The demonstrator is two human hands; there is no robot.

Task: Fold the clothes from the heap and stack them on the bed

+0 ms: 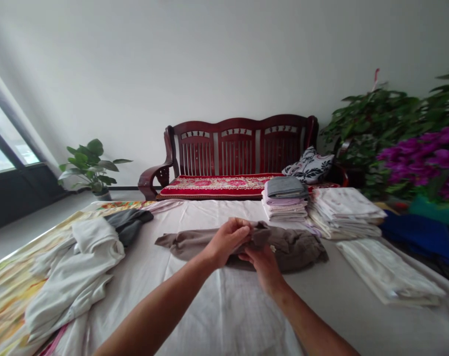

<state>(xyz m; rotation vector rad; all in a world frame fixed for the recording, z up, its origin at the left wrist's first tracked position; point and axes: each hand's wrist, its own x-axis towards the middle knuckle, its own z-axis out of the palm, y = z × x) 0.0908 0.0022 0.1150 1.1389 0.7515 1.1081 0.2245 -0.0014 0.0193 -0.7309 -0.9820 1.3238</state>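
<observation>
A grey-brown garment [298, 249] lies gathered in a long strip across the white cloth, with a small pale flower-like ornament on it. My left hand [228, 241] is closed on a raised fold near the garment's middle, thumb and fingers pinched together. Just to its right and slightly lower, my right hand [265, 264] grips the same part from beneath, its fingertips partly hidden by fabric. The two hands almost touch. Both ends of the garment rest flat on the cloth, to either side of my hands.
A crumpled light-grey garment [85, 262] and a dark one [130, 225] lie at left. Folded stacks, one grey-topped [285, 202] and one white [346, 210], stand at right behind a folded white cloth [389, 272]. Beyond are a wooden bench [235, 148] and plants.
</observation>
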